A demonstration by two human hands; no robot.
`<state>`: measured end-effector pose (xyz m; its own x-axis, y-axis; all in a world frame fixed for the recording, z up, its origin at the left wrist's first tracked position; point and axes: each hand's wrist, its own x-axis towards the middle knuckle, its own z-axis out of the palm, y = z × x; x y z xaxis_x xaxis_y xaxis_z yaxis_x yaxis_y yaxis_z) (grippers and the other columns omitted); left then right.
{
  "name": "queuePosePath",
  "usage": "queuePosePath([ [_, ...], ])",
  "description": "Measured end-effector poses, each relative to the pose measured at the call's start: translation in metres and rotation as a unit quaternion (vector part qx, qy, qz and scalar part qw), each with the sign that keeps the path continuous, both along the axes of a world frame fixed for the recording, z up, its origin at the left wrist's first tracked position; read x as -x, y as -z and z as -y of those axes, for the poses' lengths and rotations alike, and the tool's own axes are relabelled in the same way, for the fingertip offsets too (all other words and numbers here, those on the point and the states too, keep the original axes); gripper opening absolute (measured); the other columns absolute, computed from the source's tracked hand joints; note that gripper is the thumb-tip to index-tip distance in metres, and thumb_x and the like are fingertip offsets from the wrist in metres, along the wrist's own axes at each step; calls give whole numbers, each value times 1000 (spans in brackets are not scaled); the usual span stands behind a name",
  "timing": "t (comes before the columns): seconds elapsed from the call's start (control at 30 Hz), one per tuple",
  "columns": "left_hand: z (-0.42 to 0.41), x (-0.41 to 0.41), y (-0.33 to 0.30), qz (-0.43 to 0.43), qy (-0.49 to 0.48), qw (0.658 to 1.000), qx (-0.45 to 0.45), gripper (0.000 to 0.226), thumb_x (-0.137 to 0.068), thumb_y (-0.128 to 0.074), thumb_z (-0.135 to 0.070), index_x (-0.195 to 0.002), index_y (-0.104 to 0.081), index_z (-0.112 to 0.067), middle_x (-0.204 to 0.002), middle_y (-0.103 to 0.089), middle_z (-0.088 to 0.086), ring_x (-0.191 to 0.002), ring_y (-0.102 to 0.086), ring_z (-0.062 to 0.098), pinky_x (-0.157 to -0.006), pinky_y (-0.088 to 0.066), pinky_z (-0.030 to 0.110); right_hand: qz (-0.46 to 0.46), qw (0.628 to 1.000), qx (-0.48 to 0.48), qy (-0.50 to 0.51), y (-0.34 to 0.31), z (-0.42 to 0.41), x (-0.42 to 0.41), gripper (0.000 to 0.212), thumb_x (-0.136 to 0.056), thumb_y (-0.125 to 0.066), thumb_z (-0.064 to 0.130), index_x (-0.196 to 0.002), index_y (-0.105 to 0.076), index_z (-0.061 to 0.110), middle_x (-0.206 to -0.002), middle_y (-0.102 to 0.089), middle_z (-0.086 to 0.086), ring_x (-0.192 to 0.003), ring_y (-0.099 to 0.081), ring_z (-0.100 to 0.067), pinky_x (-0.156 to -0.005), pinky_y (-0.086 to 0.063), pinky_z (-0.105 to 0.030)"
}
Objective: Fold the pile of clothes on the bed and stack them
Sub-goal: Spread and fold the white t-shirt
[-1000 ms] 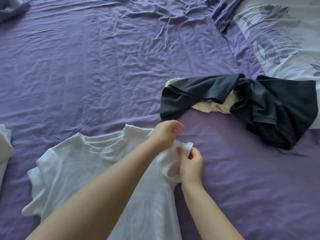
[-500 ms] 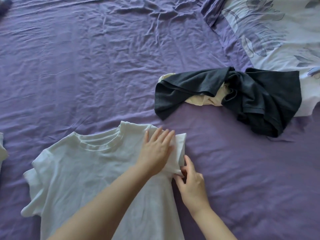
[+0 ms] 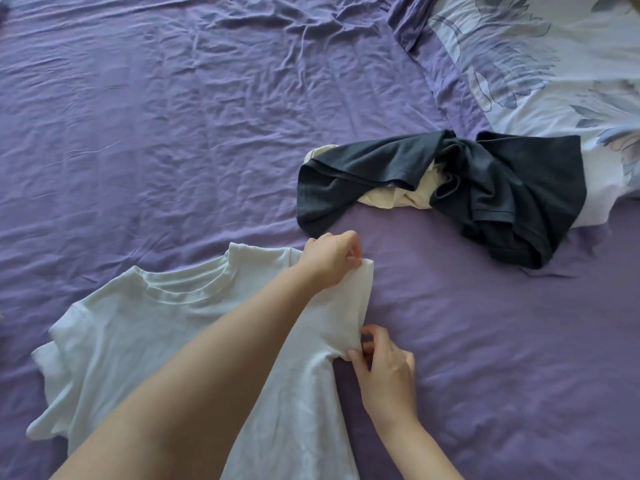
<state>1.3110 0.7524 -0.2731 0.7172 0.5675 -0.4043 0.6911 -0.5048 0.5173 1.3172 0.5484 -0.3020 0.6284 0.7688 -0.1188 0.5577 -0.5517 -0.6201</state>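
- white t-shirt (image 3: 145,337) laid flat, neck up, on purple bedsheet (image 3: 173,116)
- left hand (image 3: 330,258) pinches top corner of shirt's right sleeve (image 3: 349,306)
- right hand (image 3: 386,370) pinches that sleeve's lower hem, by the underarm
- step: spreading sleeve flat before first fold; next, fold sleeve inward over shirt body
- unfolded pile beyond the shirt: dark grey garment (image 3: 485,188) over cream garment (image 3: 391,199)

White T-shirt's (image 3: 145,341) hem past bottom edge; cream garment (image 3: 391,199) mostly, perhaps, under dark one (image 3: 502,188).
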Motion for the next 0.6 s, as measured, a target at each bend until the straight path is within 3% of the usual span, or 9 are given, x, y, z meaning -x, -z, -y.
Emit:
queuePosePath([
  [0.1,-1,-1,11,14,-52,998,-32,7,-91,-51,-28,-96,-56,-26,-101,-63,-1,-105,-47,19,-78,-24,27,58,998,7,-19,2,1,1,39,-65,-84,16,-87,-52,21,-67,-62,8,-62,-61,-20,-63,-39,-33],
  [0.17,3,-1,16,25,-71,997,-35,17,-92,-52,-31,-108,-58,-27,-99,-61,-2,-108,-46,18,-84,-27,27,99,994,15,-37,2,-1,2,45,-64,-85,20,-87,-46,23,-65,-60,7,-60,-59,-20,-60,-41,-33],
  [0.3,14,20,13,78,-136,986,-55,34,-95,-51,-35,-126,-54,-22,-106,-66,-2,-116,-42,22,-97,-35,36,169,983,26,-68,-3,-9,2,47,-59,-86,21,-94,-55,19,-85,-62,3,-74,-59,-22,-64,-46,-34],
  [0.43,35,89,15,108,-139,971,-161,29,-82,-57,-17,-109,-66,-12,-108,-67,4,-108,-57,30,-89,-47,37,194,968,-10,-159,-12,-24,16,45,-59,-85,18,-97,-61,19,-99,-63,-1,-93,-53,-19,-77,-43,-36],
  [0.53,56,146,20,102,-162,965,-178,30,-76,-48,-21,-98,-68,-16,-103,-68,3,-100,-60,28,-80,-53,38,194,949,-8,-250,-10,-36,32,35,-61,-83,21,-90,-64,20,-98,-63,0,-102,-54,-21,-88,-33,-34],
  [0.6,68,183,21,60,-184,964,-183,24,-75,-55,-23,-96,-66,-22,-107,-67,2,-105,-59,28,-83,-52,44,193,936,6,-296,-6,-44,45,33,-63,-81,20,-92,-65,19,-103,-63,-3,-109,-51,-23,-94,-34,-38],
])
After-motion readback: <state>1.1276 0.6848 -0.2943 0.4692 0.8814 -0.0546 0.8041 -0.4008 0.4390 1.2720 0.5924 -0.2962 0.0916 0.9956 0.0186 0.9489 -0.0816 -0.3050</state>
